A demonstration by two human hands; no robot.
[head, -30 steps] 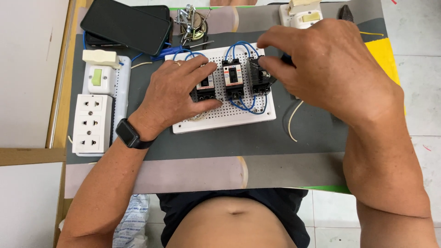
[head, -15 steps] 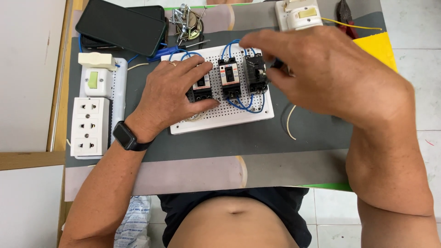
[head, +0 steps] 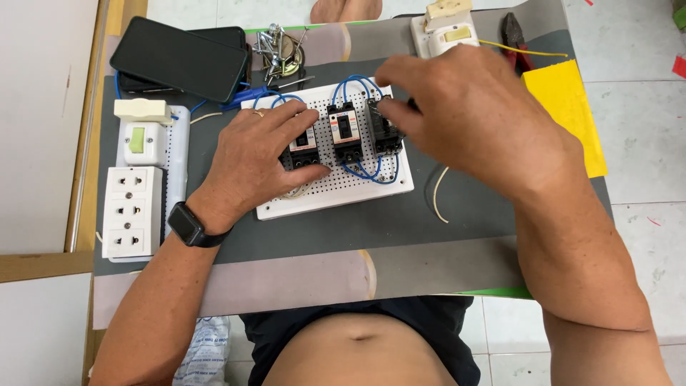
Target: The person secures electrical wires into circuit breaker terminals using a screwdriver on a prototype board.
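A white perforated board (head: 357,189) lies on a grey mat (head: 321,236) and carries three black breakers joined by blue wires (head: 354,82). My left hand (head: 254,154), with a black watch (head: 189,225) on the wrist, lies on the board and grips the left breaker (head: 309,146) between fingers and thumb. The middle breaker (head: 346,132) is untouched. My right hand (head: 471,121) reaches in from the right, fingers pinched on a small dark tool (head: 413,105) at the top of the right breaker (head: 382,132). The hand hides most of the tool.
A dark phone (head: 179,57) and a pile of screws (head: 279,50) lie at the back. A white socket strip (head: 132,211) with a switch (head: 143,139) sits at the left. A white switch box (head: 446,32), pliers (head: 513,36), a yellow sheet (head: 568,107) and a loose pale wire (head: 436,193) lie at the right.
My right hand's fingertips have edged slightly left along the top of the right breaker. My left hand stays on the left breaker. The view has shifted a little.
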